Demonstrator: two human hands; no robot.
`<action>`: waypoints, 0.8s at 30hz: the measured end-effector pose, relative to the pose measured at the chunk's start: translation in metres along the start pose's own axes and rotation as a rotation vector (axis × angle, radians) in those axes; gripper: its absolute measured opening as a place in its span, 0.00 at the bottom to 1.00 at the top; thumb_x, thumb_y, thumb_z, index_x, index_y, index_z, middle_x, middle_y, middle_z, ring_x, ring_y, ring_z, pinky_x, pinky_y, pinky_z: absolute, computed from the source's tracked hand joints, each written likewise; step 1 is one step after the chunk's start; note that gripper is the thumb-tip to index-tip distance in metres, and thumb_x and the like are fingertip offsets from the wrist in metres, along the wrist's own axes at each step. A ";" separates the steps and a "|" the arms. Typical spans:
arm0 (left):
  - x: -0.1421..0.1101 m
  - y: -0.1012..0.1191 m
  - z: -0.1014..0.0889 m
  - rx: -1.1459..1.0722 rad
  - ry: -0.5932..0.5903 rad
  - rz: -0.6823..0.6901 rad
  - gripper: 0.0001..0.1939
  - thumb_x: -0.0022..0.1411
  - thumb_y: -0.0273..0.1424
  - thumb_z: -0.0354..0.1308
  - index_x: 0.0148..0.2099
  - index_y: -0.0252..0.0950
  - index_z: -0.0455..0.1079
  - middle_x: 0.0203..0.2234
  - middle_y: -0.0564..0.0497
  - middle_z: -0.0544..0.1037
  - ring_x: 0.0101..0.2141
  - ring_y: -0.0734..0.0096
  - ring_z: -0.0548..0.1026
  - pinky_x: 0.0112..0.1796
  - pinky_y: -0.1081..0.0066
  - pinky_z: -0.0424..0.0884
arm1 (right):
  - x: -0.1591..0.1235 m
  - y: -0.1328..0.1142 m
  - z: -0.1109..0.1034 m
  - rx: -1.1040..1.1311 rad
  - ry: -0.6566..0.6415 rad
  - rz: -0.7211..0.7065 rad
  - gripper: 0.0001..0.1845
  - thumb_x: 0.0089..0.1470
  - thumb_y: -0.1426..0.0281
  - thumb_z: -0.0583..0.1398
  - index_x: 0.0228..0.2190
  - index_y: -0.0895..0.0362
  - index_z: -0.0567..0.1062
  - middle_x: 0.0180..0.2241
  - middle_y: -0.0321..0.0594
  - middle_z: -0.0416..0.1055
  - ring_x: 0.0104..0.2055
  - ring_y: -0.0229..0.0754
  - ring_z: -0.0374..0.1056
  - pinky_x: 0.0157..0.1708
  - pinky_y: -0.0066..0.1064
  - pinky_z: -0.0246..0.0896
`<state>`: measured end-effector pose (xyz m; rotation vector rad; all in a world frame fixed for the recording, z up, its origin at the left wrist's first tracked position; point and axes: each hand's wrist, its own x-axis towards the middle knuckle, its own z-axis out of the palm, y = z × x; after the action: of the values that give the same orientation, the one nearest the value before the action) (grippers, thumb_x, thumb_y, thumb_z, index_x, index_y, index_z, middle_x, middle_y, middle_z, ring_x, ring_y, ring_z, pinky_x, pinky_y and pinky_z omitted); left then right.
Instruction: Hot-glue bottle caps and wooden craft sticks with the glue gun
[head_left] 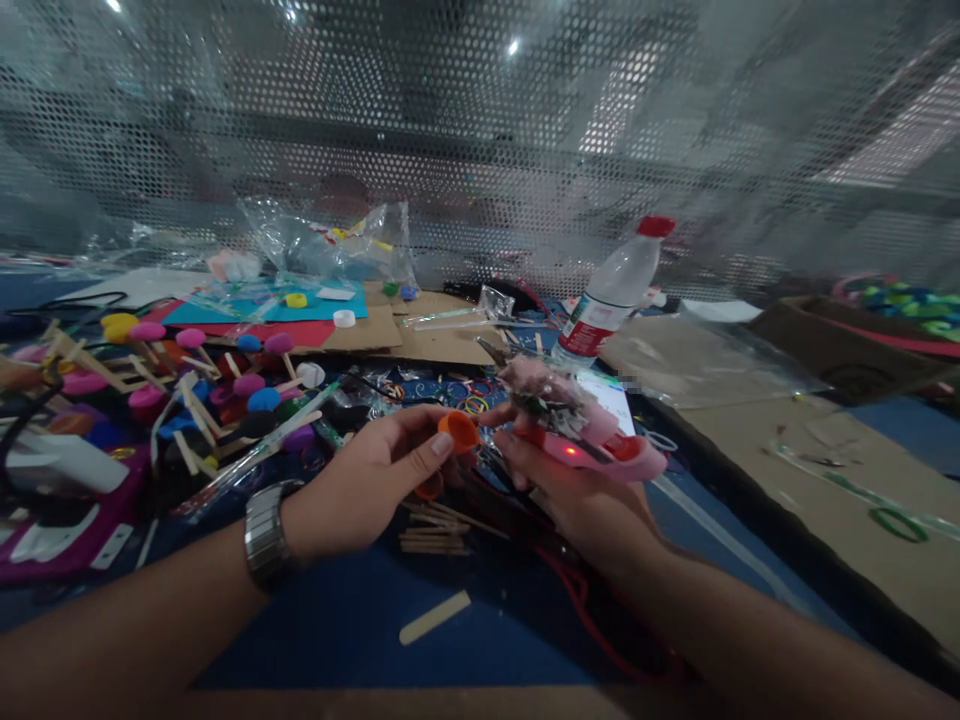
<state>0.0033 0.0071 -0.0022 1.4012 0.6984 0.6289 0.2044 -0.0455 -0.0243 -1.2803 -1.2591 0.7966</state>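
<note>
My left hand, with a silver watch at the wrist, pinches an orange bottle cap between thumb and fingers. Close by on the right, my right hand is closed around a pink glue gun with a small red light glowing on its side. Its front end looks worn and covered with greyish bits, and the tip points up and to the left. Part of the right hand's grip is hidden by the gun. Beneath the hands lie several wooden craft sticks, and one single stick is nearer me.
A water bottle with a red cap stands behind the right hand. Coloured caps and sticks are heaped on the left beside a purple device. Cardboard, a white cap and plastic bags lie at the back. Red-handled scissors lie below.
</note>
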 end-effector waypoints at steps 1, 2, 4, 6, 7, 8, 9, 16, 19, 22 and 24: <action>0.000 0.001 0.000 0.000 -0.005 -0.002 0.28 0.61 0.51 0.65 0.50 0.32 0.74 0.31 0.51 0.77 0.31 0.71 0.72 0.36 0.70 0.69 | 0.000 0.001 0.000 0.025 0.010 0.009 0.15 0.52 0.61 0.70 0.31 0.50 0.68 0.39 0.34 0.80 0.22 0.36 0.67 0.23 0.32 0.63; 0.000 0.002 0.000 -0.003 -0.007 -0.005 0.28 0.60 0.51 0.66 0.50 0.32 0.74 0.31 0.52 0.77 0.31 0.72 0.72 0.36 0.70 0.69 | 0.000 0.002 -0.001 0.041 0.019 0.019 0.16 0.50 0.61 0.70 0.30 0.51 0.69 0.40 0.35 0.80 0.22 0.36 0.68 0.23 0.31 0.63; 0.000 0.004 0.001 -0.018 -0.007 -0.010 0.26 0.59 0.48 0.68 0.50 0.33 0.75 0.30 0.53 0.76 0.31 0.73 0.71 0.36 0.71 0.68 | 0.000 0.001 -0.001 -0.002 0.008 0.009 0.16 0.48 0.59 0.72 0.29 0.51 0.72 0.40 0.36 0.80 0.25 0.39 0.71 0.24 0.33 0.66; 0.000 0.005 0.003 -0.053 -0.022 0.000 0.24 0.59 0.47 0.69 0.48 0.33 0.76 0.29 0.54 0.76 0.31 0.74 0.70 0.36 0.72 0.67 | -0.001 -0.003 -0.001 -0.091 -0.019 -0.029 0.15 0.47 0.57 0.72 0.30 0.50 0.76 0.37 0.38 0.80 0.29 0.44 0.73 0.28 0.36 0.70; 0.000 0.005 0.003 -0.085 -0.038 0.012 0.22 0.59 0.46 0.69 0.47 0.34 0.77 0.29 0.55 0.75 0.31 0.75 0.70 0.36 0.73 0.67 | -0.001 -0.006 -0.001 -0.121 -0.040 -0.045 0.14 0.47 0.56 0.72 0.30 0.50 0.78 0.34 0.38 0.80 0.31 0.45 0.74 0.31 0.37 0.72; 0.000 0.005 0.004 -0.122 -0.059 0.026 0.21 0.59 0.45 0.70 0.46 0.34 0.77 0.29 0.55 0.75 0.31 0.76 0.70 0.36 0.74 0.67 | -0.002 -0.009 -0.001 -0.124 -0.044 -0.050 0.13 0.47 0.55 0.71 0.30 0.50 0.79 0.33 0.37 0.79 0.32 0.46 0.74 0.34 0.39 0.73; 0.000 0.005 0.005 -0.159 -0.082 0.039 0.19 0.59 0.44 0.70 0.44 0.35 0.77 0.29 0.56 0.75 0.32 0.76 0.70 0.36 0.75 0.67 | -0.002 -0.011 0.000 -0.134 -0.079 -0.050 0.13 0.47 0.56 0.71 0.29 0.50 0.79 0.29 0.36 0.77 0.31 0.46 0.73 0.35 0.40 0.73; 0.002 -0.004 0.007 -0.205 -0.112 0.108 0.13 0.63 0.39 0.68 0.44 0.36 0.76 0.35 0.54 0.77 0.37 0.75 0.73 0.41 0.75 0.68 | -0.002 -0.010 0.001 -0.144 -0.091 -0.092 0.08 0.50 0.60 0.70 0.27 0.50 0.80 0.29 0.36 0.77 0.34 0.46 0.74 0.39 0.40 0.72; 0.001 -0.005 0.006 -0.152 -0.092 0.116 0.11 0.64 0.35 0.67 0.46 0.36 0.74 0.33 0.55 0.75 0.35 0.75 0.72 0.38 0.74 0.68 | -0.002 -0.007 0.000 -0.150 -0.075 -0.129 0.07 0.50 0.62 0.70 0.27 0.50 0.80 0.30 0.36 0.78 0.34 0.46 0.74 0.40 0.40 0.73; 0.001 -0.005 0.005 -0.115 -0.075 0.113 0.11 0.64 0.32 0.66 0.48 0.36 0.73 0.35 0.54 0.76 0.36 0.73 0.73 0.40 0.72 0.69 | -0.002 -0.007 -0.001 -0.158 -0.058 -0.119 0.07 0.51 0.62 0.70 0.28 0.50 0.80 0.30 0.36 0.78 0.31 0.44 0.74 0.34 0.38 0.73; 0.001 -0.004 0.006 -0.102 -0.063 0.103 0.12 0.64 0.31 0.66 0.49 0.35 0.72 0.37 0.52 0.77 0.39 0.71 0.73 0.41 0.71 0.69 | -0.001 -0.007 -0.001 -0.169 -0.053 -0.110 0.08 0.51 0.61 0.70 0.29 0.50 0.79 0.29 0.35 0.77 0.27 0.42 0.72 0.32 0.37 0.72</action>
<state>0.0081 0.0038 -0.0064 1.3631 0.5396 0.6894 0.2033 -0.0477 -0.0178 -1.3186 -1.4514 0.6599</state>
